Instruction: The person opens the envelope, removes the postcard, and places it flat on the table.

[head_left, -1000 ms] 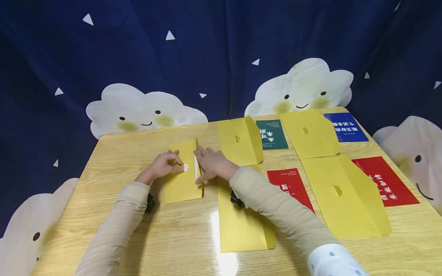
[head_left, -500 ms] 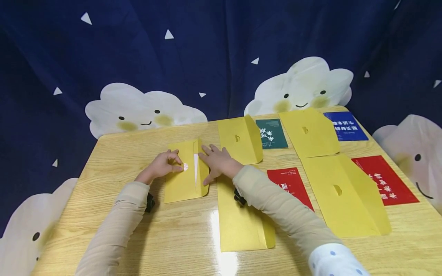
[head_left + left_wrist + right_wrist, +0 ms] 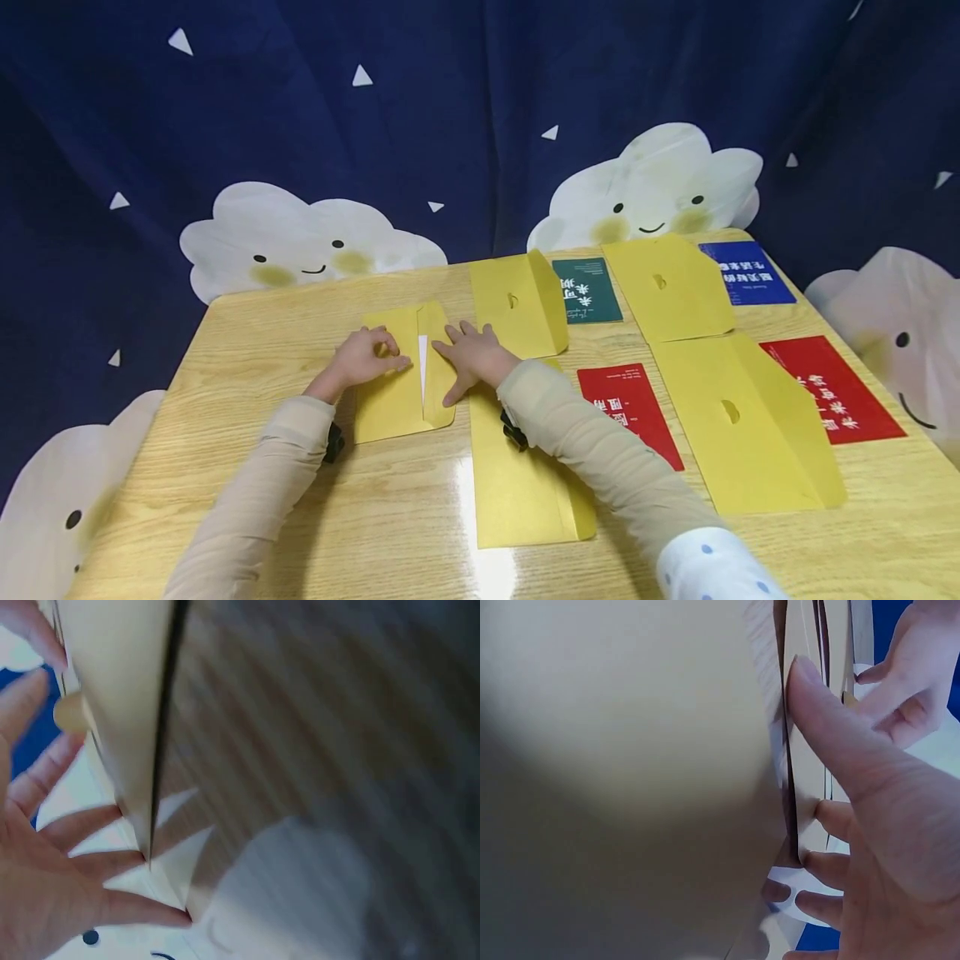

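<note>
A yellow envelope (image 3: 386, 408) lies flat on the left of the table, its flap (image 3: 438, 367) folded out to the right and a white strip showing along the opening. My left hand (image 3: 366, 354) touches the envelope's face, thumb and forefinger close together. In the left wrist view, a small rounded tab (image 3: 71, 712) stands up beside the spread fingers of the left hand, without a clear grip on it. My right hand (image 3: 474, 357) rests with fingers spread along the flap's right edge. In the right wrist view, its thumb (image 3: 806, 671) touches the envelope edge.
More yellow envelopes lie to the right, one under the right forearm (image 3: 517, 500) and another behind it (image 3: 510, 292). Two stand further right (image 3: 663, 287). Green (image 3: 592, 292), blue (image 3: 750, 275) and red (image 3: 832, 392) cards peek out beside them. A cloud-patterned curtain hangs behind.
The flap has opened out flat to the right, with the right hand shifting along with it. The left hand has moved slightly right, and the white round sticker is now hidden.
</note>
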Demonstrator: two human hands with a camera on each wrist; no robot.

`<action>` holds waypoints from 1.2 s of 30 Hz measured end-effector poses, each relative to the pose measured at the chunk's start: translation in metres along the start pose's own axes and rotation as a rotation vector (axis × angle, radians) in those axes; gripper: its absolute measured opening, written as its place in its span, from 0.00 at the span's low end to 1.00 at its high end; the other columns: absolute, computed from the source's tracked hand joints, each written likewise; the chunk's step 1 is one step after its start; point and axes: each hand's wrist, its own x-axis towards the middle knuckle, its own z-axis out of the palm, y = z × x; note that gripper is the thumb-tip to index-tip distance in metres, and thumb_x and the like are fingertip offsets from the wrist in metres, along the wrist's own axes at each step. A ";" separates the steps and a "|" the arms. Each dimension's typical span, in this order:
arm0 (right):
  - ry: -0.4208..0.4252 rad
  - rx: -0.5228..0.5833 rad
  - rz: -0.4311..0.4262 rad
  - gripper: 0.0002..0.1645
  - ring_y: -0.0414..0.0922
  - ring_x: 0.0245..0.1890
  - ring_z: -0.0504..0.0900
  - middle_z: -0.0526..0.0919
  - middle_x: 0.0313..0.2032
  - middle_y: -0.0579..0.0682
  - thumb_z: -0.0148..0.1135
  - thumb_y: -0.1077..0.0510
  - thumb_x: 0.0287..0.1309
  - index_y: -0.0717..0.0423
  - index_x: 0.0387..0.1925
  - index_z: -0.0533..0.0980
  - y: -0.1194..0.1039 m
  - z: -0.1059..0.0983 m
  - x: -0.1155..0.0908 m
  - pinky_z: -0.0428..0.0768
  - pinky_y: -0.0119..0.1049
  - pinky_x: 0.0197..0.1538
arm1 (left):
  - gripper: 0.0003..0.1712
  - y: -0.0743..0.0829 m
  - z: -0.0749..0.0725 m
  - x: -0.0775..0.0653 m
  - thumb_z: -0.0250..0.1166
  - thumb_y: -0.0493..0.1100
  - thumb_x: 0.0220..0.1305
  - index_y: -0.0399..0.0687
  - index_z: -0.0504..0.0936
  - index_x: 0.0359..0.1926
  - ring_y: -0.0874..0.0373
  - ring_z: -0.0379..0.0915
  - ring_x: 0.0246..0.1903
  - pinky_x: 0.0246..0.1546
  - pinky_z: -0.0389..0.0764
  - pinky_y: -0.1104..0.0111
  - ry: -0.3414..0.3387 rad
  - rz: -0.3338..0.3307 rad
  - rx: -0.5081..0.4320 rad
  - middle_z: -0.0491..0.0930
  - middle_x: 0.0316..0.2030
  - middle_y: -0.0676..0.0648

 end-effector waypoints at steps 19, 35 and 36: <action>0.005 0.009 -0.002 0.65 0.55 0.68 0.44 0.45 0.70 0.53 0.63 0.25 0.33 0.36 0.70 0.44 -0.001 0.002 0.002 0.51 0.56 0.62 | 0.34 0.013 -0.001 0.003 0.61 0.45 0.54 0.37 0.64 0.61 0.56 0.60 0.16 0.19 0.67 0.62 -0.066 -0.148 0.156 0.64 0.13 0.49; 0.017 0.020 0.001 0.65 0.56 0.68 0.45 0.44 0.70 0.52 0.63 0.25 0.32 0.35 0.70 0.42 -0.001 0.004 0.002 0.52 0.56 0.62 | 0.34 0.026 0.007 0.008 0.54 0.43 0.55 0.40 0.60 0.64 0.28 0.66 0.46 0.37 0.67 0.37 -0.113 -0.254 0.299 0.71 0.50 0.30; 0.018 0.019 0.001 0.65 0.55 0.68 0.45 0.44 0.70 0.52 0.63 0.25 0.32 0.34 0.70 0.42 -0.001 0.004 0.002 0.52 0.56 0.61 | 0.34 0.025 0.006 0.009 0.54 0.42 0.55 0.39 0.60 0.64 0.33 0.71 0.39 0.33 0.71 0.43 -0.111 -0.233 0.282 0.74 0.43 0.31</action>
